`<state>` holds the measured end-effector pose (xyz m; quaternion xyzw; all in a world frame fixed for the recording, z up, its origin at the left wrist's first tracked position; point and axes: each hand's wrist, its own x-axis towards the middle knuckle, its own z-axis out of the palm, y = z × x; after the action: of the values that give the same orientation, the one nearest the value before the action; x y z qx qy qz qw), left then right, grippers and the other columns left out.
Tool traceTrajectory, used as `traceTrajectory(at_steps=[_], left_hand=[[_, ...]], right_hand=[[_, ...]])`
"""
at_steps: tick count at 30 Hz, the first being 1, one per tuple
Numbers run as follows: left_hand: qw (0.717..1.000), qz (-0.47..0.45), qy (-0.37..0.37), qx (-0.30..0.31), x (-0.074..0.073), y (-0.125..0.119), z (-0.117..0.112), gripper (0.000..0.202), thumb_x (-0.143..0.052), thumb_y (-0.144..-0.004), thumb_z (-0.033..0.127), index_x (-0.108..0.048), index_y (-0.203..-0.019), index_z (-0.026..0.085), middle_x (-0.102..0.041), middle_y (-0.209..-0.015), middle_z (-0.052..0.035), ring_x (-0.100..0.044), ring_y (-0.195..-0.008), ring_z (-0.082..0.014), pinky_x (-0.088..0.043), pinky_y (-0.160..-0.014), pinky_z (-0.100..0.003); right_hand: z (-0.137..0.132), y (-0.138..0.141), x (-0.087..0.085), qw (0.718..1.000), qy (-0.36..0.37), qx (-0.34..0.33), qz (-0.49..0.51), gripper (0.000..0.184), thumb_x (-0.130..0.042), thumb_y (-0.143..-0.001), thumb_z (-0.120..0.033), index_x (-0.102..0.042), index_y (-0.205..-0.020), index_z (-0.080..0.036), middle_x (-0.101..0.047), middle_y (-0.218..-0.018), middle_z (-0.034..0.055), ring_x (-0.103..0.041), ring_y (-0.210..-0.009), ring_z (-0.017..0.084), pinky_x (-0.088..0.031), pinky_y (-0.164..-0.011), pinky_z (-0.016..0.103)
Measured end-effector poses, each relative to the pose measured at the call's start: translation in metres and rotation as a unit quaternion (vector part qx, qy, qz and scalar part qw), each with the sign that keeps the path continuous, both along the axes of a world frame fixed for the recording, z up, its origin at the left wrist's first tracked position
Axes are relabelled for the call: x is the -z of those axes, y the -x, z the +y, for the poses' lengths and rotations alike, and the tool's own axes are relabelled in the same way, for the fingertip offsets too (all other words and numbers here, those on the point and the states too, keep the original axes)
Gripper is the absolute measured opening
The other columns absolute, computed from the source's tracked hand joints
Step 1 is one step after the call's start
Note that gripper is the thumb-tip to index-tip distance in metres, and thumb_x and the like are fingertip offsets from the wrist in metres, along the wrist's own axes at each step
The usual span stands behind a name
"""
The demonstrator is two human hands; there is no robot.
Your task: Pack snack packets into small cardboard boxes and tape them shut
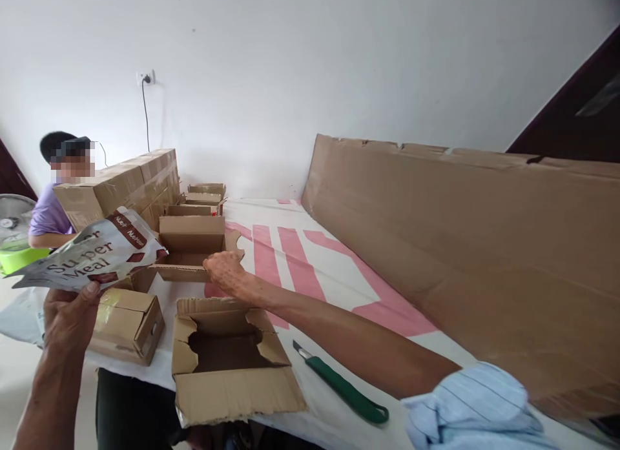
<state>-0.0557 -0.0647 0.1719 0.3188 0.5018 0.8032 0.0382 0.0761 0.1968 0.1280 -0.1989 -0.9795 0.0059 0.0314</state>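
Note:
My left hand (72, 311) is closed on the lower edge of a white and brown "Super Meal" pouch (104, 250), raised at the left. Across the table, my right hand (225, 272) grips the near right corner of an open cardboard box (191, 226), its fingers curled over the edge. The pouch's right end overlaps that box's left side in view. Nearer to me stands a second open cardboard box (237, 392) with its flaps spread. A green utility knife (346, 390) lies on the cloth to its right, blade pointing away from me.
A closed small carton (128, 324) sits left of the near box. Stacked taped cartons (130, 179) stand behind, beside a seated person (53, 204) in purple. A tall cardboard sheet (465, 256) borders the right side of the pink and white cloth (300, 269).

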Motion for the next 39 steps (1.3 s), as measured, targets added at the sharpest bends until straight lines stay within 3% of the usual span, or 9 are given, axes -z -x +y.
traceTrajectory(at_steps=[7,13,16,19,22,26,30,34,39], left_hand=[[0.997,0.005,0.075,0.011,0.013,0.011,0.011,0.054,-0.103,-0.06,0.047,-0.082,-0.105,0.025,-0.086,-0.104,-0.0058,-0.078,-0.114,-0.0356,-0.064,-0.108,-0.053],[0.974,0.034,0.215,0.06,0.022,0.04,0.023,0.064,-0.106,-0.055,0.048,-0.079,-0.104,0.017,-0.086,-0.097,-0.0118,-0.081,-0.099,-0.0363,-0.066,-0.098,-0.051],[0.963,0.049,0.25,0.094,0.018,0.048,0.038,0.07,-0.106,-0.054,0.049,-0.077,-0.109,0.017,-0.086,-0.1,-0.0137,-0.082,-0.098,-0.0367,-0.067,-0.091,-0.048],[0.962,0.053,0.247,0.103,0.013,0.053,0.056,0.071,-0.107,-0.052,0.047,-0.077,-0.109,0.017,-0.087,-0.1,-0.013,-0.082,-0.096,-0.034,-0.065,-0.09,-0.044],[0.968,0.046,0.226,0.104,0.01,0.054,0.067,0.073,-0.108,-0.051,0.045,-0.077,-0.109,0.016,-0.087,-0.094,-0.0126,-0.081,-0.093,-0.0331,-0.064,-0.093,-0.045],[0.967,0.043,0.219,0.119,0.016,0.053,0.072,0.07,-0.107,-0.053,0.045,-0.077,-0.108,0.015,-0.086,-0.093,-0.0139,-0.082,-0.092,-0.0339,-0.063,-0.093,-0.047],[0.961,0.031,0.231,0.151,0.024,0.048,0.075,0.07,-0.107,-0.055,0.039,-0.077,-0.113,0.015,-0.087,-0.097,-0.014,-0.082,-0.092,-0.0323,-0.064,-0.09,-0.043],[0.947,0.023,0.27,0.173,0.024,0.041,0.08,0.068,-0.106,-0.054,0.037,-0.079,-0.112,0.015,-0.086,-0.093,-0.0123,-0.082,-0.09,-0.0318,-0.064,-0.083,-0.041],[0.938,0.011,0.307,0.162,0.03,0.029,0.091,0.065,-0.106,-0.045,0.035,-0.08,-0.102,0.016,-0.086,-0.091,-0.0092,-0.08,-0.085,-0.03,-0.063,-0.08,-0.039]], right_hand=[[0.018,0.027,0.014,0.998,0.05,0.001,0.033,0.028,-0.069,-0.094,-0.021,-0.08,-0.118,-0.012,-0.081,-0.116,0.0243,-0.076,-0.117,0.037,-0.055,-0.095,0.044],[0.029,0.008,0.001,0.986,0.095,-0.035,0.132,0.06,-0.071,-0.097,-0.033,-0.057,-0.154,-0.02,-0.063,-0.154,0.0162,-0.06,-0.139,0.032,-0.051,-0.107,0.042],[0.02,-0.008,-0.008,0.953,0.181,-0.107,0.217,0.055,-0.071,-0.095,-0.028,-0.06,-0.148,-0.019,-0.065,-0.147,0.0144,-0.063,-0.13,0.028,-0.05,-0.105,0.038],[0.01,-0.027,-0.007,0.955,0.234,-0.081,0.165,0.049,-0.067,-0.097,-0.034,-0.064,-0.142,-0.016,-0.068,-0.139,0.0149,-0.067,-0.119,0.029,-0.052,-0.095,0.037],[0.004,-0.05,0.008,0.975,0.21,-0.015,0.066,0.046,-0.068,-0.096,-0.039,-0.068,-0.136,-0.016,-0.068,-0.138,0.0178,-0.065,-0.123,0.035,-0.05,-0.095,0.04],[-0.006,-0.085,0.029,0.984,0.173,-0.029,0.036,0.039,-0.074,-0.093,-0.039,-0.07,-0.127,-0.022,-0.07,-0.132,0.0146,-0.06,-0.13,0.036,-0.045,-0.103,0.043],[-0.013,-0.11,0.025,0.987,0.156,-0.017,0.033,0.036,-0.077,-0.09,-0.035,-0.072,-0.123,-0.021,-0.072,-0.131,0.0143,-0.062,-0.127,0.034,-0.044,-0.102,0.041],[0.01,-0.129,0.008,0.99,0.135,0.024,0.039,0.031,-0.075,-0.085,-0.03,-0.077,-0.114,-0.021,-0.077,-0.122,0.0131,-0.068,-0.114,0.032,-0.044,-0.09,0.036],[0.074,-0.154,0.004,0.984,0.096,0.121,0.084,0.038,-0.072,-0.086,-0.029,-0.077,-0.122,-0.02,-0.079,-0.126,0.0145,-0.07,-0.115,0.033,-0.045,-0.088,0.035]])
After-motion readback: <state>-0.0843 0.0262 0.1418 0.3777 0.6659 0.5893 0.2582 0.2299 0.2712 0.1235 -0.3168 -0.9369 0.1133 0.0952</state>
